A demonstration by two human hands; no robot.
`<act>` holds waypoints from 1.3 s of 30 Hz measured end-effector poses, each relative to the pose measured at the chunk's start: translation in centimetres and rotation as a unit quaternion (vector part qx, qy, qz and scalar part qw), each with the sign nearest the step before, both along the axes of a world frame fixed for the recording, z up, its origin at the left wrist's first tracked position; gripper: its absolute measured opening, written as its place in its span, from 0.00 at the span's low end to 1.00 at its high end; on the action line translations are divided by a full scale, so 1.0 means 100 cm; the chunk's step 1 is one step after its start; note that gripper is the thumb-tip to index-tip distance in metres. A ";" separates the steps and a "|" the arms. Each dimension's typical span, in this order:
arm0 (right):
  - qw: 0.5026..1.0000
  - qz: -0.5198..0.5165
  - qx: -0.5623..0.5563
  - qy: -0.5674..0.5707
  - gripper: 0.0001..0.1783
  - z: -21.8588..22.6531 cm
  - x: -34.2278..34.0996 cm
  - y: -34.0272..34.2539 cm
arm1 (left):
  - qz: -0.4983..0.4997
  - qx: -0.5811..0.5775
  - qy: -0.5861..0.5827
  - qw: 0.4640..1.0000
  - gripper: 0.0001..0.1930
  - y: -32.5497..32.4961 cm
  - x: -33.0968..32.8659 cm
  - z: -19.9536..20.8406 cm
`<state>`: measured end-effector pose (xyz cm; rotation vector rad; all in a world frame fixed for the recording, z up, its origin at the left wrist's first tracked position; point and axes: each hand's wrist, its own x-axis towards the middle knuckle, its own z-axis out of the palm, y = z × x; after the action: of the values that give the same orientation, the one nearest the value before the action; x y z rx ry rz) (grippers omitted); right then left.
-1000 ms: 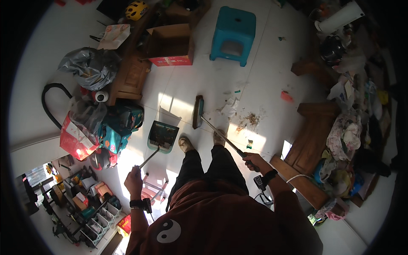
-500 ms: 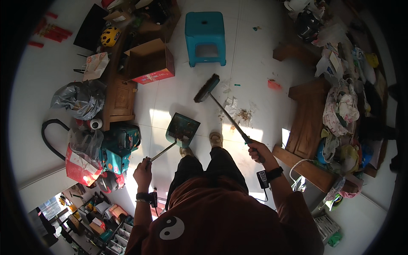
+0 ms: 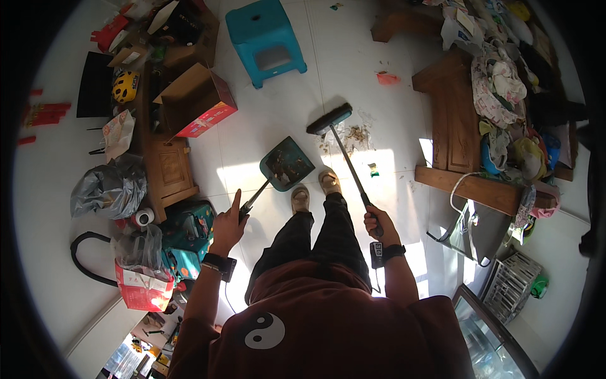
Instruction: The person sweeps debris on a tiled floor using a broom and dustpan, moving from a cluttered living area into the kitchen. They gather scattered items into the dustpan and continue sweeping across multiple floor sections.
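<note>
My left hand (image 3: 230, 221) is closed round the handle of a dark green dustpan (image 3: 288, 162), its index finger stretched along it. Bits of debris lie in the pan, which is in front of my feet. My right hand (image 3: 379, 223) grips the long handle of a broom (image 3: 349, 161). Its dark bristled head (image 3: 329, 119) is on the floor, up and to the right of the dustpan. Next to the broom head a heap of brown scraps and dust (image 3: 358, 134) is spread over the tiles. A small green and gold wrapper (image 3: 374, 169) lies right of the broom handle.
A blue plastic stool (image 3: 265, 41) stands ahead. On the left are an opened cardboard box (image 3: 205, 107), a wooden cabinet (image 3: 170, 170) and bags. A wooden bench (image 3: 451, 120) piled with cloths and bags lines the right side. A red scrap (image 3: 387, 78) lies on the floor farther off.
The view has turned and shifted. The broom head has come nearer the scraps and changed its angle. My left hand has moved forward, its index finger now extended. The green wrapper now shows beside the broom handle.
</note>
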<state>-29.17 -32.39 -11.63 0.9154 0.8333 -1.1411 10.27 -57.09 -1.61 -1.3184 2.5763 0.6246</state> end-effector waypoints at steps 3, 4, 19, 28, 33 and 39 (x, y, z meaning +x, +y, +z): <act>0.998 0.012 -0.024 0.053 0.10 0.022 0.016 0.019 | -0.074 -0.008 0.008 0.997 0.27 -0.019 -0.003 -0.017; 0.998 0.006 -0.022 0.057 0.06 0.031 0.018 0.023 | -0.086 -0.002 0.032 0.996 0.25 -0.024 -0.007 -0.022; 0.771 0.399 0.102 0.486 0.31 0.137 -0.090 0.040 | -0.095 0.027 0.120 0.988 0.16 -0.029 -0.095 -0.061; 0.606 0.576 0.043 0.547 0.19 0.025 -0.015 -0.033 | -0.146 0.017 0.136 0.980 0.14 -0.016 -0.219 -0.078; 0.573 0.627 0.015 0.528 0.26 0.041 0.070 -0.002 | -0.131 0.021 0.125 0.983 0.12 -0.007 -0.248 -0.078; 0.752 0.492 0.047 0.436 0.34 0.123 0.052 0.043 | -0.146 0.013 0.165 0.975 0.12 -0.019 -0.234 -0.075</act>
<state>-23.98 -28.12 0.67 -0.1547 1.8571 -0.4983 -13.13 -59.01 -9.11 -0.8583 2.9321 0.8762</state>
